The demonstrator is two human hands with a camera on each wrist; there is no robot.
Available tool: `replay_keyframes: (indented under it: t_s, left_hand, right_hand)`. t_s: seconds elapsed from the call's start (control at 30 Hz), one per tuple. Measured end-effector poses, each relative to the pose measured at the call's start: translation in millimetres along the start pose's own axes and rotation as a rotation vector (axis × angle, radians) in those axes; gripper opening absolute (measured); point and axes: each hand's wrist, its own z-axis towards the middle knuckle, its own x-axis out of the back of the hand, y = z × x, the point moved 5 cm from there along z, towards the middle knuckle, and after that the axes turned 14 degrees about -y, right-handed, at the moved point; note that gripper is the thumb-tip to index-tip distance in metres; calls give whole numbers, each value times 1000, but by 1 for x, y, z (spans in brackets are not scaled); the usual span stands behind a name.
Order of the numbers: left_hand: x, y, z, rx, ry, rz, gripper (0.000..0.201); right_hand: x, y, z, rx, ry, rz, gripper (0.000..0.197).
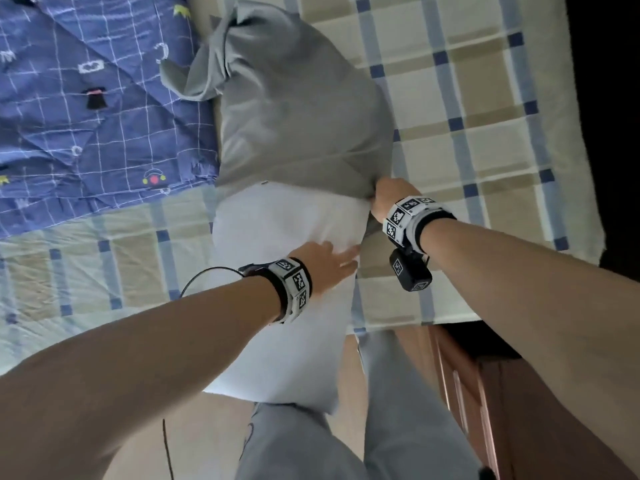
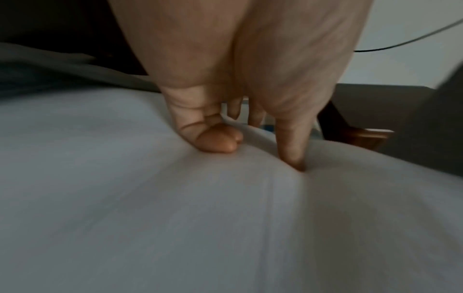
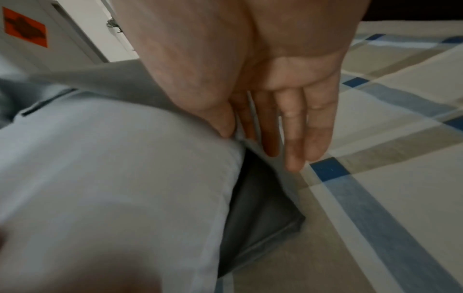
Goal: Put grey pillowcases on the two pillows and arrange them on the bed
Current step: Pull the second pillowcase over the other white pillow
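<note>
Half the pillow (image 1: 277,306) inside pillowcase (image 1: 298,109).

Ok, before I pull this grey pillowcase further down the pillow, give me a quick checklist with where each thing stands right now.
1. Right hand grips the grey pillowcase at its open edge: ok; the right wrist view shows thumb and fingers pinching the hem.
2. Left hand steadies the white pillow: ok, fingers press into it.
3. Pillow fully covered: not ok, the near half is bare.
4. Pillow's far corners seated in the pillowcase: cannot tell; loose fabric is bunched at the far end.
5. Pillow supported: not ok, its near end overhangs the bed.
</note>
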Motion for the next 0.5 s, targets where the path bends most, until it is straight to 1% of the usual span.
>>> replay_keyframes:
  t_s: [0.07,0.13,0.23,0.3,0.37,0.4,0.47,0.5]
  left_hand:
    - [-3,12,9,-27,-78,97,62]
    - [7,11,15,41,-133,106,59]
    - [27,-1,26,161,-124,53,42]
    - [32,-7,27,175,-124,44,34]
    - [39,-23,22,192,-50,-23,32]
    - [46,-36,16,220,26,-73,32]
    - [67,-70,2,323,196,-174,32]
    - [75,-85,-4,380,247,-230,32]
  right_hand:
    - [1,5,3,18,6,8,6]
    - [3,11,1,34,21,2,9]
    - [3,16,-8,71,8,-18,7]
    - [2,18,-18,95,6,-32,8]
    - [0,19,-29,121,8,-78,7]
    - [-4,18,-34,132,-7,-108,8]
    - [-13,11,-41,168,-42,-174,13]
    - [-16,5,-43,193,-50,-197,13]
